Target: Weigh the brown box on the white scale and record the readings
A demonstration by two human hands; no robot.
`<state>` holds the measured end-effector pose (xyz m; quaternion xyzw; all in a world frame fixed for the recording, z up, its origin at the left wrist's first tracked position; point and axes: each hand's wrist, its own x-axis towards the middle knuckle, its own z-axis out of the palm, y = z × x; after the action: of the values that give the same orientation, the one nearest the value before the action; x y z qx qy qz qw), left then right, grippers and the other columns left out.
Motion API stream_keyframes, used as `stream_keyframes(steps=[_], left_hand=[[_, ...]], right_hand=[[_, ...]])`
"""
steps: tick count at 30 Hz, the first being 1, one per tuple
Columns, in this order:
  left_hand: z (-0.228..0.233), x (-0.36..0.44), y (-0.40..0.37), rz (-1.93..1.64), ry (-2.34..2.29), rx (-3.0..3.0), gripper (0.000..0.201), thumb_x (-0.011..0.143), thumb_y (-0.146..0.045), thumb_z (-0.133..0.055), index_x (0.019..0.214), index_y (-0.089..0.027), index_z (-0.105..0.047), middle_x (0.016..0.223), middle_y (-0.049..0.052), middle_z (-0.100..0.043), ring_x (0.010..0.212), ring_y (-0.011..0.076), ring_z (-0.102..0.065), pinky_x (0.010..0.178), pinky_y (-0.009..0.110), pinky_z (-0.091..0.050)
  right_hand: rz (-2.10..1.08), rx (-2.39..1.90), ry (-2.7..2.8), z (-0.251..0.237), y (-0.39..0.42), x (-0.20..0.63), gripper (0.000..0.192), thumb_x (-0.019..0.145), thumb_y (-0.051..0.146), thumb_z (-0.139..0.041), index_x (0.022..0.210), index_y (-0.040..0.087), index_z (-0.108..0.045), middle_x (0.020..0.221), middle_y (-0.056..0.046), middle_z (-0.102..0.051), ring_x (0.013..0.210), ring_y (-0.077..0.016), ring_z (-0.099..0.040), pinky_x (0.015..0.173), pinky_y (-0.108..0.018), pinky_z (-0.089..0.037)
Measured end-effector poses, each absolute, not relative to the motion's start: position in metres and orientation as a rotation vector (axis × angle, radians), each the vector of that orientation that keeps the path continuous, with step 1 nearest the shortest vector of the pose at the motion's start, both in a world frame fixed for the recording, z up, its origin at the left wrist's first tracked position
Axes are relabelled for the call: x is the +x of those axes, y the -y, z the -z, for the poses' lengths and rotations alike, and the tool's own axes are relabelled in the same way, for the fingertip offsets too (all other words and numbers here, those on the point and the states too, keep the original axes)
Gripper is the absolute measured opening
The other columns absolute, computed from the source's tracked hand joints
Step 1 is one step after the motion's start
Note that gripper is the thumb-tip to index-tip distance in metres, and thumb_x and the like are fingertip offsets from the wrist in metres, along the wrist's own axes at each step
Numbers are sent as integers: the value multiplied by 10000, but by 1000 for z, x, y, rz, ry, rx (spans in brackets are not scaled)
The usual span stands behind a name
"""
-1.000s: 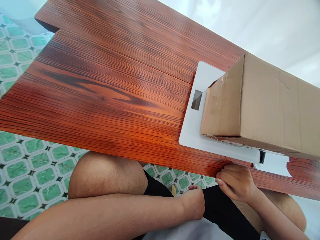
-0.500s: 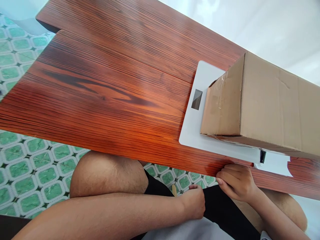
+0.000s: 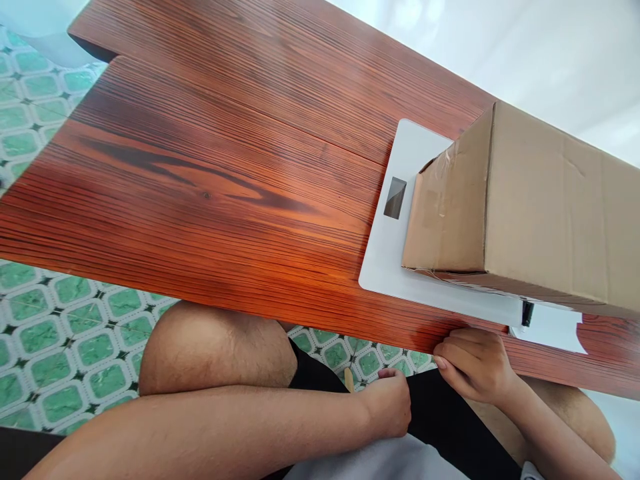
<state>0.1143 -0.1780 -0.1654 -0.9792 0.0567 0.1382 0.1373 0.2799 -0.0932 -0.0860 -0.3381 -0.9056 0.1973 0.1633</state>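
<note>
A closed brown cardboard box (image 3: 550,207) sits on a flat white digital scale (image 3: 387,263), covering most of its plate. The scale's dark display (image 3: 395,198) stays uncovered and shows no readable digits. My right hand (image 3: 475,363) is closed in a loose fist against the table's front edge, below the scale, with no object visible in it. My left hand (image 3: 390,403) lies over my lap, its fingers curled in and mostly hidden; nothing sticks out of it. Neither hand touches the box.
Under the box's near side, white paper (image 3: 555,328) and a small black object (image 3: 527,313) lie by the scale. The reddish wooden table (image 3: 225,173) slants across the view. Beyond it is green tiled floor (image 3: 75,347). A thin tan piece (image 3: 349,380) shows near my left wrist.
The view has shifted very slightly. Both hands, the box and the scale keep their places.
</note>
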Motion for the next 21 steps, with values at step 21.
stream_keyframes(steps=[21], left_hand=[[162, 115, 177, -346, -92, -3051, 411, 937, -356, -459, 577, -233, -613, 489, 3, -344, 518, 202, -512, 483, 317, -439]], right_hand=[[-561, -971, 2594, 87, 93, 281, 201, 954, 112, -497, 778, 189, -556, 620, 12, -556, 573, -132, -408, 564, -294, -314]])
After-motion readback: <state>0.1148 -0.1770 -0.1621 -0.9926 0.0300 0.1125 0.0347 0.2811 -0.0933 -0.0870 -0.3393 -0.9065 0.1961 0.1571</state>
